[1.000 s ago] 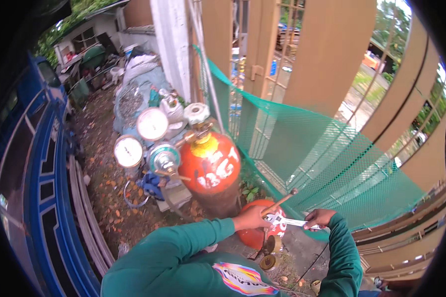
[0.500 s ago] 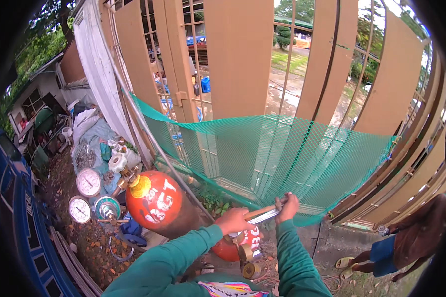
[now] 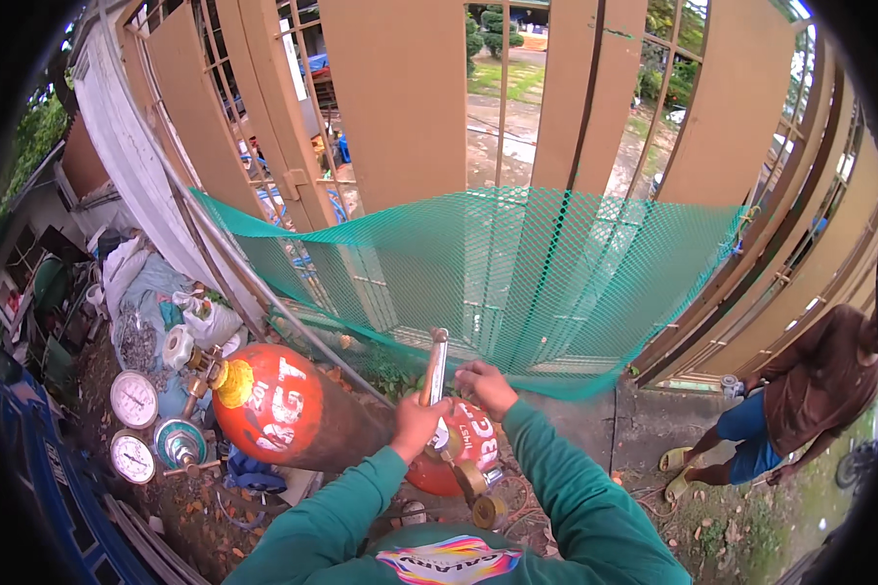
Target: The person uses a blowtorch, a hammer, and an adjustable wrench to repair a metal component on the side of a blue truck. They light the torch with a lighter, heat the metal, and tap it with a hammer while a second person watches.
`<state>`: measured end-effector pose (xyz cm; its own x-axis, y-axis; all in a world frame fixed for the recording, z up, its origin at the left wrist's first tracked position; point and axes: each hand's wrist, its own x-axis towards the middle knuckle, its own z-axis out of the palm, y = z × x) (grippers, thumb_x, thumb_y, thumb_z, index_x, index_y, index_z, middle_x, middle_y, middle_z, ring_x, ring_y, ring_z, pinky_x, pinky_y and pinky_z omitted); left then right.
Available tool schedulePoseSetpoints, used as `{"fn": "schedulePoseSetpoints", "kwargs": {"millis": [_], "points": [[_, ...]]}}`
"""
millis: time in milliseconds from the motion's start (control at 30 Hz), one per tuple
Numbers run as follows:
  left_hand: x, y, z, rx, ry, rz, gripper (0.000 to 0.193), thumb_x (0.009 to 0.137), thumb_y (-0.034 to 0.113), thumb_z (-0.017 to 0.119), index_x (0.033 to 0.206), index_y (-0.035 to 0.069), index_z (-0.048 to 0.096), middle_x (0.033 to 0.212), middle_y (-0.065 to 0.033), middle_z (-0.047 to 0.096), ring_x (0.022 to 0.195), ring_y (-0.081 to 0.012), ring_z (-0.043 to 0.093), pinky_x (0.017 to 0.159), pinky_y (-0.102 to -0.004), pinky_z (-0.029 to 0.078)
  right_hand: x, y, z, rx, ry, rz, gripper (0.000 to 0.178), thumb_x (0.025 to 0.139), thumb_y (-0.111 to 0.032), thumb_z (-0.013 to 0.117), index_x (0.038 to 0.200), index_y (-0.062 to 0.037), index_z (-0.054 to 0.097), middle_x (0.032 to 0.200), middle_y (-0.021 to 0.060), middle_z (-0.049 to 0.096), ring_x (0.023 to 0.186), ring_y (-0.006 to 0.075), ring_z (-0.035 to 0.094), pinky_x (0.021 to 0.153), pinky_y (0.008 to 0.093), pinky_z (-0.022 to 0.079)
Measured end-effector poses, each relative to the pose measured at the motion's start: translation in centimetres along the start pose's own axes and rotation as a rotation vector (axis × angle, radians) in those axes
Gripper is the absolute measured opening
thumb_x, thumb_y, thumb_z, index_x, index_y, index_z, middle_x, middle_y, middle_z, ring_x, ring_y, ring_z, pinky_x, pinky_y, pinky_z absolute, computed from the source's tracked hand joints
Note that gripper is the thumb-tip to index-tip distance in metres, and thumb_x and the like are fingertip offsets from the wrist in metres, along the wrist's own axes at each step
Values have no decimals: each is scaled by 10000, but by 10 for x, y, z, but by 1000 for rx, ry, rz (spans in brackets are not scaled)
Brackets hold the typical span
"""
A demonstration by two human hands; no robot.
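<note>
Wrench (image 3: 440,375) in left hand (image 3: 418,427), over small red cylinder (image 3: 476,436); long axis runs away from the body, handle toward green net (image 3: 556,283).
Left hand clamps it alongside a wooden handle (image 3: 426,388); right hand (image 3: 490,390) loosely curled just beside, cannot tell if it pinches anything. Outdoor yard: dirt ground (image 3: 722,522), concrete strip (image 3: 678,414), tan gate (image 3: 400,117) behind the net. Wrench is flat, shiny metal. Big red cylinder (image 3: 273,405) is round-shouldered, scuffed paint; gauges (image 3: 134,400) are round, white-faced. Net is fine mesh, sagging.
</note>
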<state>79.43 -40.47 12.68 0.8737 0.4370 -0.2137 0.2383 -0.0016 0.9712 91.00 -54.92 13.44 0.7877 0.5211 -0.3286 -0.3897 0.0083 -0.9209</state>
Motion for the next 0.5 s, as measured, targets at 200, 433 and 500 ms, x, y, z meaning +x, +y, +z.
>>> {"fn": "schedulePoseSetpoints", "kwargs": {"millis": [200,433,500], "points": [[2,6,-6,122,-79,9,206,840,186,794,836,25,666,707,34,610,588,-51,539,508,-270,435,-38,3,-16,-32,41,45,317,924,-190,655,1173,-6,588,871,49,641,655,94,552,511,252,429],[-6,21,-9,-151,-225,-242,191,854,141,770,942,13,660,789,-1,639,656,-90,579,576,-271,469,-69,9,-39,32,21,91,266,955,-181,589,1175,-40,537,922,62,643,617,91,511,480,232,353],[-7,18,-13,-158,-234,-184,207,860,161,774,941,10,658,800,-4,639,659,-87,573,578,-262,461,-77,10,-35,-5,11,111,273,973,-195,579,1188,-32,541,930,59,652,646,81,529,485,229,356]]}}
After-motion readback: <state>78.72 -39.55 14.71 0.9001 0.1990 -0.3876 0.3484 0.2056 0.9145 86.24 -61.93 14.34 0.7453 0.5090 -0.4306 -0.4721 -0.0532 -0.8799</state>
